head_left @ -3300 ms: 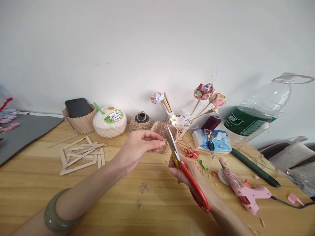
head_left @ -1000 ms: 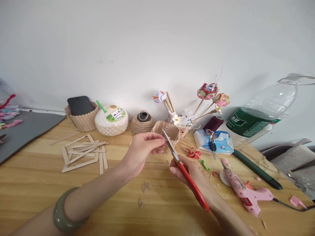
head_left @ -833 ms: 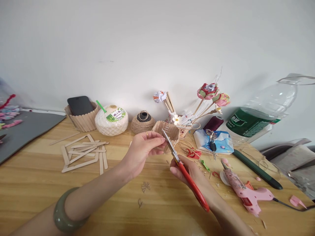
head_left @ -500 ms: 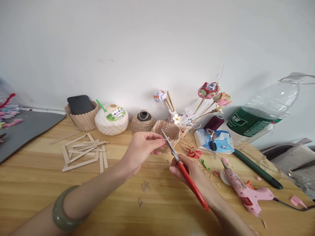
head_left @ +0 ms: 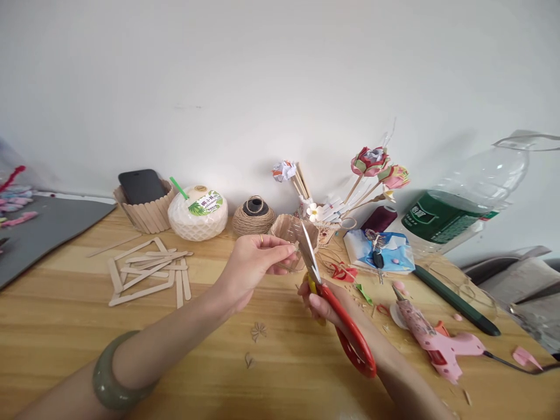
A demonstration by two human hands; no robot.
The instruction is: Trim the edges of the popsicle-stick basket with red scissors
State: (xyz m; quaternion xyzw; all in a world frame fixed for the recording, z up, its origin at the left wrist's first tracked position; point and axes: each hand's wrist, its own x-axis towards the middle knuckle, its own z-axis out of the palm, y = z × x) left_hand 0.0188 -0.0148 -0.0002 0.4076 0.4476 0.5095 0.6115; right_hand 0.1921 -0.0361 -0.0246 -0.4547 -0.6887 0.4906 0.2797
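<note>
Above wood-grained counter (head_left: 210,361): scissors (head_left: 327,293), slim steel blades (head_left: 312,262), glossy red looped handle (head_left: 363,343), gripped in right hand (head_left: 349,301); left hand (head_left: 254,262) pinches tiny brownish scrap (head_left: 296,246), shape unclear.

The left forearm (head_left: 175,344) slants up from the lower left, the left hand (head_left: 251,268) pinching with thumb and index finger. From the lower right the right forearm (head_left: 402,373) rises, its hand (head_left: 350,300) curled in a grip, near the left but apart.
</note>
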